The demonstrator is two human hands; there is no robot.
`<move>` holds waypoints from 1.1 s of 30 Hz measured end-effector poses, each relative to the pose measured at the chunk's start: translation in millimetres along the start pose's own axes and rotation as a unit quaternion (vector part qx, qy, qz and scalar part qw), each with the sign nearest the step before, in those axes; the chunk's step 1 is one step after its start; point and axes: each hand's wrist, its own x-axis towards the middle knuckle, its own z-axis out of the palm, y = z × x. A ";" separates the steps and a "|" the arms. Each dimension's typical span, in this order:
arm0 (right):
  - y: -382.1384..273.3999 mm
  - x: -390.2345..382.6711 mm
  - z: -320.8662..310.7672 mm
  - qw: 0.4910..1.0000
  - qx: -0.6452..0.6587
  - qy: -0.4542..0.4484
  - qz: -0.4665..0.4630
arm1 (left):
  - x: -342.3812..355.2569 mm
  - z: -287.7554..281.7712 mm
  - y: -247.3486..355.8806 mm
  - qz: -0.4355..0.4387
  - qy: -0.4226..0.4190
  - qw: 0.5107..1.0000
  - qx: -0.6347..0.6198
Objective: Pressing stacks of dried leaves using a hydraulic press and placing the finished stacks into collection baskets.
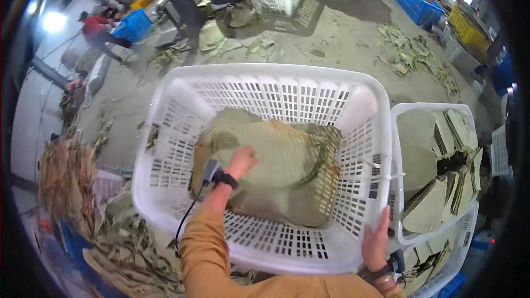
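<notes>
The fingertips of the left hand (240, 161) are hidden, pressed down onto the stack of broad, flat, olive-green dried leaves (281, 171) lying in the large white perforated plastic basket (265, 85); whether those fingers curl around a leaf edge or simply rest flat cannot be told. A small dark device with a thin black cable is strapped at that wrist. The right hand (376, 243) is closed over the basket's near right rim, thumb side up, its wrist half cut off by the lower edge.

The leaf stack sits in the middle of the basket floor, its long axis running from the near left toward the far right, the surface matte, papery and faintly veined, with frayed edges on the right.

Just beside it on the right stands a second white plastic basket (430, 107) holding folded leaf bundles set on edge. Loose dried leaf scraps (118, 248) pile up at the lower left, blurred by the lens rim.
</notes>
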 end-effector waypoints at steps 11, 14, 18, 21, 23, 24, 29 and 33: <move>4.5 -1.0 7.7 0.981 -0.186 -0.015 0.052 | 229.8 89.7 -82.3 0.015 0.051 0.991 0.121; 15.3 -6.6 8.6 0.985 -0.163 -0.011 0.052 | 252.0 83.4 -85.4 -0.032 -0.071 0.982 0.172; 16.7 -13.6 6.4 0.982 -0.185 -0.006 0.041 | 266.6 92.9 -91.2 -0.012 -0.151 0.979 0.135; 9.3 -5.7 9.8 0.983 -0.155 -0.023 0.098 | 281.3 113.8 -131.5 0.011 -0.187 0.982 0.032; 10.4 -10.6 5.3 0.981 -0.174 -0.016 0.082 | 271.3 112.9 -89.7 -0.008 -0.139 0.985 0.101; 11.2 -12.0 5.8 0.982 -0.182 -0.018 0.058 | 267.3 112.4 -89.2 -0.010 -0.138 0.985 0.103; 8.2 -6.1 9.4 0.978 -0.203 -0.008 0.049 | 194.7 89.6 -70.7 0.070 0.008 0.997 0.008; -5.3 0.7 7.9 0.984 -0.162 -0.017 0.073 | 74.6 33.9 10.0 0.078 0.034 0.996 -0.040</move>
